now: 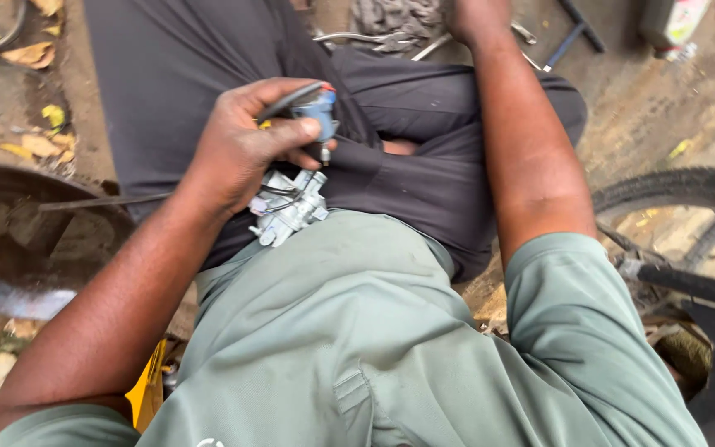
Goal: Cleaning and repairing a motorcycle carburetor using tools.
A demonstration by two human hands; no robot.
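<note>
My left hand [242, 149] pinches a small blue plug-like part [320, 108] with a metal tip and a black cable running from it. Just below it, a silver cast-metal assembly [291, 207] with thin wires rests on my lap against my dark trousers. My right arm stretches away to the top of the view. My right hand [469, 18] is cut off by the frame edge there, beside a grey rag [395, 16] and metal spanners [349, 37] on the ground. Its fingers are hidden, so what it holds cannot be made out.
A bicycle-type tyre [680, 186] curves in at the right. A rusty round metal pan [10, 240] sits at the left, with dry leaves on the dirt behind it. A plastic bottle [672, 21] stands top right. Something yellow [146, 393] shows under my left arm.
</note>
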